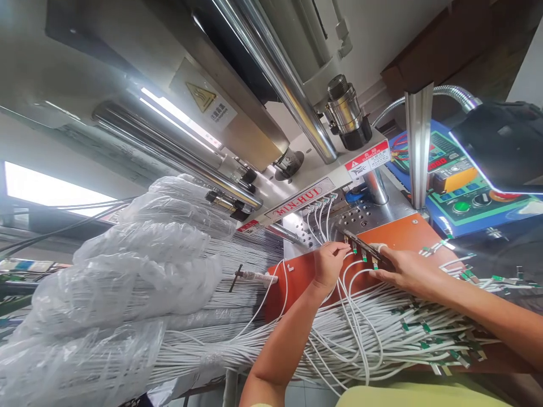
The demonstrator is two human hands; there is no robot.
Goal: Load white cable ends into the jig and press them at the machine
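Note:
In the head view, my left hand (328, 265) is closed in a pinch at the near side of a dark metal mould bar (368, 249). Its fingertips are at the end of a white cable, beside a small green-and-metal connector (355, 249). Several such connectors sit in a row along the bar, their white cables (352, 282) curving down toward me. My right hand (396, 268) grips the bar's right end between thumb and fingers. Beneath both hands lies an orange-brown board (394, 232). My left palm hides part of the cables.
The press (301, 198) rises ahead, with several cables in its mould area. A thick bundle of white cables (237, 347) crosses in front, plastic-wrapped coils (127, 288) are stacked left, and loose connector ends (458, 356) lie right. A control box (453, 212) stands behind a metal post (418, 147).

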